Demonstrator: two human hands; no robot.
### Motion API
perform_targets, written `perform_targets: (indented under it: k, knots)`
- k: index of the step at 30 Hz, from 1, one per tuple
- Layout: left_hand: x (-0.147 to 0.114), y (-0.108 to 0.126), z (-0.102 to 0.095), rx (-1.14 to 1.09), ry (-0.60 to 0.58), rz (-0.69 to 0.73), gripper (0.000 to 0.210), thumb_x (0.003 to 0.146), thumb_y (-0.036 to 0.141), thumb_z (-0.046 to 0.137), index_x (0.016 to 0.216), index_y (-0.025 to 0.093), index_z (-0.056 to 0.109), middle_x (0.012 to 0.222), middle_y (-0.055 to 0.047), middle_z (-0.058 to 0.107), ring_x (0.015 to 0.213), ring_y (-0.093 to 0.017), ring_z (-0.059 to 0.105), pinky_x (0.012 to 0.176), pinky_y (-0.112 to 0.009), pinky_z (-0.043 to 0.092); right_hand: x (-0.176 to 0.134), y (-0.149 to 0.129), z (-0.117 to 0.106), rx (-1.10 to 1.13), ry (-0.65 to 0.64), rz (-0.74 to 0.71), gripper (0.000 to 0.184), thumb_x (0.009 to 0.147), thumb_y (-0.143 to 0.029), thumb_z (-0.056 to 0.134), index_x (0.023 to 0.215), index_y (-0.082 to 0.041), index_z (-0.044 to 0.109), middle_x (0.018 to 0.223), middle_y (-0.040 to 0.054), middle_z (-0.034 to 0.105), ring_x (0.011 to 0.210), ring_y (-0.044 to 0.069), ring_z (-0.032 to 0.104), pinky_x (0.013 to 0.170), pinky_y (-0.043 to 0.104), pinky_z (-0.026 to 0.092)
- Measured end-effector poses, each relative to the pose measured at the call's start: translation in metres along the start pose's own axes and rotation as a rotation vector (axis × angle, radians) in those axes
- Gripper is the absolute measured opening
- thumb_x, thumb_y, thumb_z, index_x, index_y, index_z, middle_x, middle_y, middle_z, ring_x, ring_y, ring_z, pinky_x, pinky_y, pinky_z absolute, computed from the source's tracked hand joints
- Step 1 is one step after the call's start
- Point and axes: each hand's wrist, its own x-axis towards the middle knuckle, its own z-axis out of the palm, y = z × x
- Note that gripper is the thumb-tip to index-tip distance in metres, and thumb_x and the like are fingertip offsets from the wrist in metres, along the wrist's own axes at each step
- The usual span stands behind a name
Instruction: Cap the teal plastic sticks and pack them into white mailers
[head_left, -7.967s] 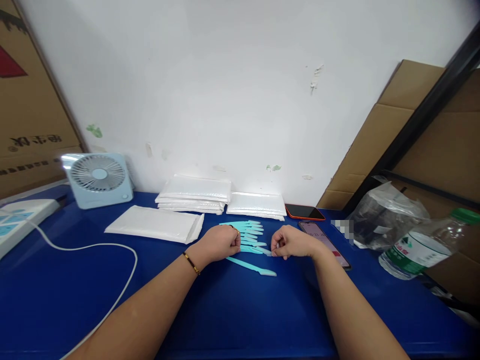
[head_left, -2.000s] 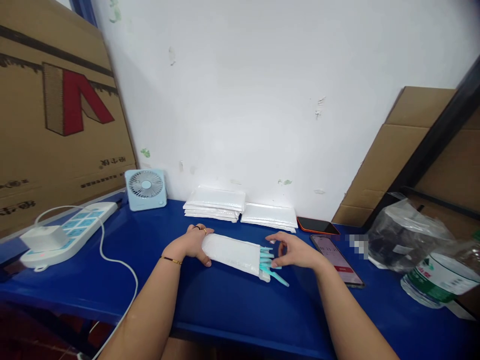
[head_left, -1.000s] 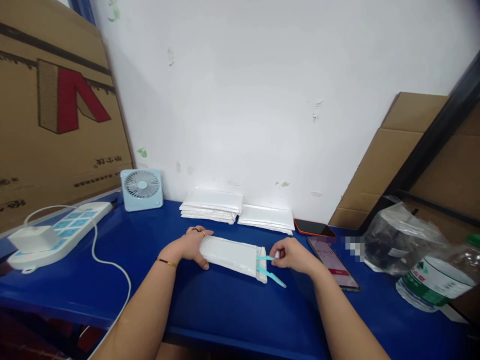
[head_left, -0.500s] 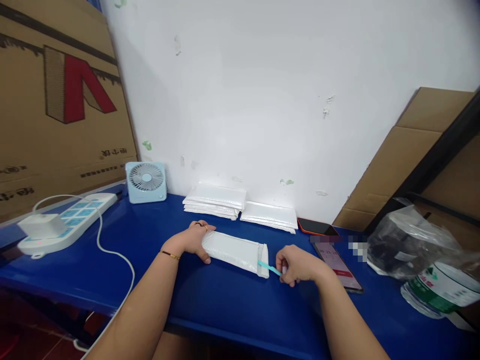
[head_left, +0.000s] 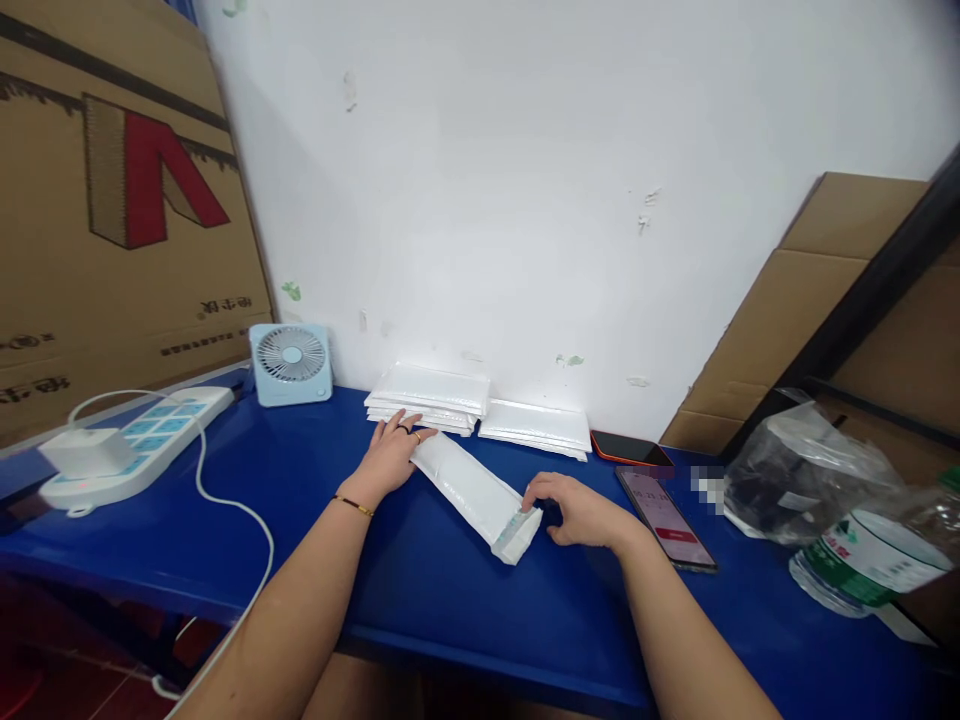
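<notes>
A white bubble mailer [head_left: 466, 482] lies slantwise on the blue table, its flap end [head_left: 517, 535] nearest me and to the right. My left hand [head_left: 390, 460] rests at the mailer's far left end, fingers spread and reaching to the front edge of a stack of white mailers [head_left: 435, 385]. At the flap, my right hand [head_left: 577, 512] bends its fingers over the edge, fingertips touching it, with a gap between thumb and forefinger. A second, lower stack of mailers [head_left: 536, 425] lies beside the first, against the wall.
A light blue fan [head_left: 291, 365] and a white power strip [head_left: 150, 440] with a plugged-in charger stand on the left. To the right are two phones [head_left: 667, 520] [head_left: 630, 448], a clear plastic bag [head_left: 806, 480] and a water bottle [head_left: 862, 560]. Cardboard leans on both sides.
The mailer has turned, its left end swinging away from me toward the stack. My right hand has moved left onto the flap. The teal strip it held no longer shows.
</notes>
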Motion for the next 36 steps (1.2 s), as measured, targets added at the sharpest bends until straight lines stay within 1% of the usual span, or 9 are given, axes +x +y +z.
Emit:
perform_targets:
  k: [3, 6, 9, 13, 18, 21, 27, 31, 36]
  knots:
    - [-0.016, 0.026, -0.008, 0.005, 0.128, -0.067, 0.048, 0.073, 0.012, 0.052, 0.119, 0.024, 0.051, 0.131, -0.011, 0.041, 0.127, -0.03, 0.025, 0.104, -0.047, 0.017, 0.005, -0.003, 0.01, 0.013, -0.052, -0.005, 0.036, 0.056, -0.005, 0.058, 0.087, -0.022, 0.065, 0.091, 0.0014, 0.055, 0.069, 0.011, 0.052, 0.063, 0.022, 0.043]
    - [-0.055, 0.068, -0.011, -0.203, -0.012, 0.052, 0.041, 0.071, 0.037, 0.061, 0.108, 0.022, 0.054, 0.114, -0.008, 0.05, 0.103, -0.023, 0.049, 0.088, -0.033, 0.039, 0.006, -0.014, 0.019, 0.023, -0.073, -0.003, 0.029, 0.059, -0.005, 0.055, 0.081, -0.02, 0.067, 0.083, 0.0002, 0.054, 0.059, 0.008, 0.049, 0.056, 0.019, 0.041]
    - [-0.098, 0.105, -0.003, -0.268, -0.109, 0.1, 0.052, 0.055, 0.049, 0.072, 0.096, 0.023, 0.056, 0.104, -0.005, 0.053, 0.095, -0.022, 0.05, 0.078, -0.03, 0.042, -0.002, -0.027, 0.023, 0.076, -0.114, -0.047, 0.018, 0.067, -0.011, 0.058, 0.079, -0.02, 0.067, 0.078, -0.0002, 0.054, 0.059, 0.008, 0.049, 0.054, 0.019, 0.039]
    - [-0.127, 0.121, 0.013, -0.262, -0.051, 0.013, 0.02, 0.086, 0.033, 0.043, 0.079, 0.02, 0.057, 0.092, -0.003, 0.055, 0.088, -0.017, 0.051, 0.075, -0.027, 0.039, -0.012, -0.037, 0.032, 0.211, -0.121, -0.075, 0.013, 0.076, -0.027, 0.059, 0.083, -0.018, 0.065, 0.082, 0.001, 0.054, 0.065, 0.01, 0.052, 0.057, 0.02, 0.041]
    - [-0.116, 0.113, 0.026, -0.133, -0.079, -0.119, 0.028, 0.088, 0.03, 0.036, 0.077, 0.016, 0.057, 0.083, -0.006, 0.058, 0.072, -0.017, 0.054, 0.065, -0.028, 0.037, -0.012, -0.045, 0.047, 0.054, 0.161, -0.008, 0.016, 0.081, -0.029, 0.053, 0.093, -0.02, 0.059, 0.085, 0.0032, 0.056, 0.071, 0.014, 0.053, 0.063, 0.026, 0.044]
    - [-0.103, 0.106, 0.026, -0.219, -0.09, -0.141, 0.032, 0.087, 0.034, 0.036, 0.073, 0.016, 0.058, 0.076, -0.007, 0.059, 0.067, -0.017, 0.054, 0.062, -0.027, 0.034, -0.014, -0.057, 0.052, -0.226, 0.336, -0.149, 0.022, 0.081, -0.031, 0.054, 0.099, -0.021, 0.059, 0.1, 0.0092, 0.056, 0.095, 0.022, 0.052, 0.081, 0.038, 0.043]
    - [-0.079, 0.098, 0.018, -0.692, -0.174, -0.153, 0.038, 0.08, 0.043, 0.045, 0.051, 0.018, 0.047, 0.049, 0.0, 0.049, 0.049, -0.012, 0.042, 0.05, -0.025, 0.026, -0.013, -0.066, 0.065, -0.403, 0.308, -0.348, 0.032, 0.087, -0.02, 0.042, 0.117, -0.021, 0.053, 0.105, 0.0125, 0.062, 0.107, 0.025, 0.052, 0.088, 0.041, 0.041]
    - [-0.071, 0.102, 0.003, -1.022, -0.187, -0.177, 0.039, 0.078, 0.052, 0.045, 0.065, 0.017, 0.054, 0.05, 0.002, 0.049, 0.048, -0.011, 0.042, 0.049, -0.022, 0.029, -0.009, -0.051, 0.055, -0.285, 0.468, -0.184, 0.029, 0.088, -0.023, 0.042, 0.111, -0.022, 0.059, 0.106, 0.0101, 0.063, 0.104, 0.022, 0.055, 0.087, 0.036, 0.044]
    - [-0.055, 0.086, -0.018, -1.218, 0.047, -0.231, 0.032, 0.078, 0.048, 0.049, 0.089, 0.018, 0.056, 0.071, 0.001, 0.055, 0.053, -0.007, 0.043, 0.051, -0.019, 0.032, -0.012, 0.001, 0.001, 0.296, 0.976, 0.261, 0.03, 0.076, -0.038, 0.06, 0.096, -0.016, 0.063, 0.092, 0.0096, 0.067, 0.083, 0.022, 0.062, 0.073, 0.033, 0.051]
